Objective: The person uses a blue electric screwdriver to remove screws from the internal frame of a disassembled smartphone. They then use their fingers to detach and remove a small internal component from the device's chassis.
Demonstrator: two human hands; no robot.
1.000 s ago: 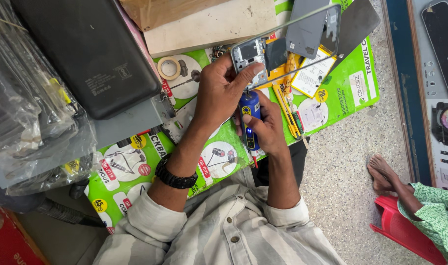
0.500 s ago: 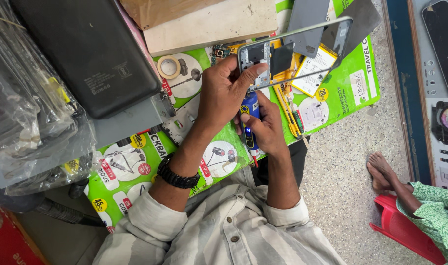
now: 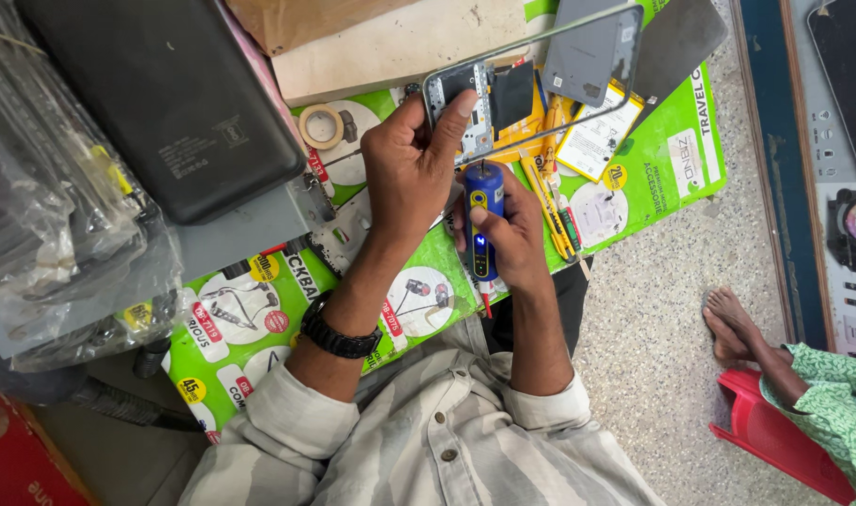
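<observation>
My left hand (image 3: 411,167), with a black watch on its wrist, grips the lower end of an opened smartphone frame (image 3: 480,98) and holds it tilted above the green printed mat (image 3: 667,173). The frame's thin metal rim reaches up to the right. My right hand (image 3: 514,236) is wrapped around a blue electric screwdriver (image 3: 482,217), thumb on its side. The screwdriver's top sits just below the phone frame, and its red tip points down toward my body.
A large black slab-shaped device (image 3: 165,103) lies at upper left, beside plastic bags (image 3: 44,215). A tape roll (image 3: 321,126), yellow tools (image 3: 552,201), a battery (image 3: 592,141) and a grey back cover (image 3: 587,56) lie on the mat. Another person's bare foot (image 3: 733,328) and red stool (image 3: 775,440) are right.
My left hand has lifted and turned the phone frame, so its rim now stretches up to the right. The right hand with the screwdriver has hardly moved.
</observation>
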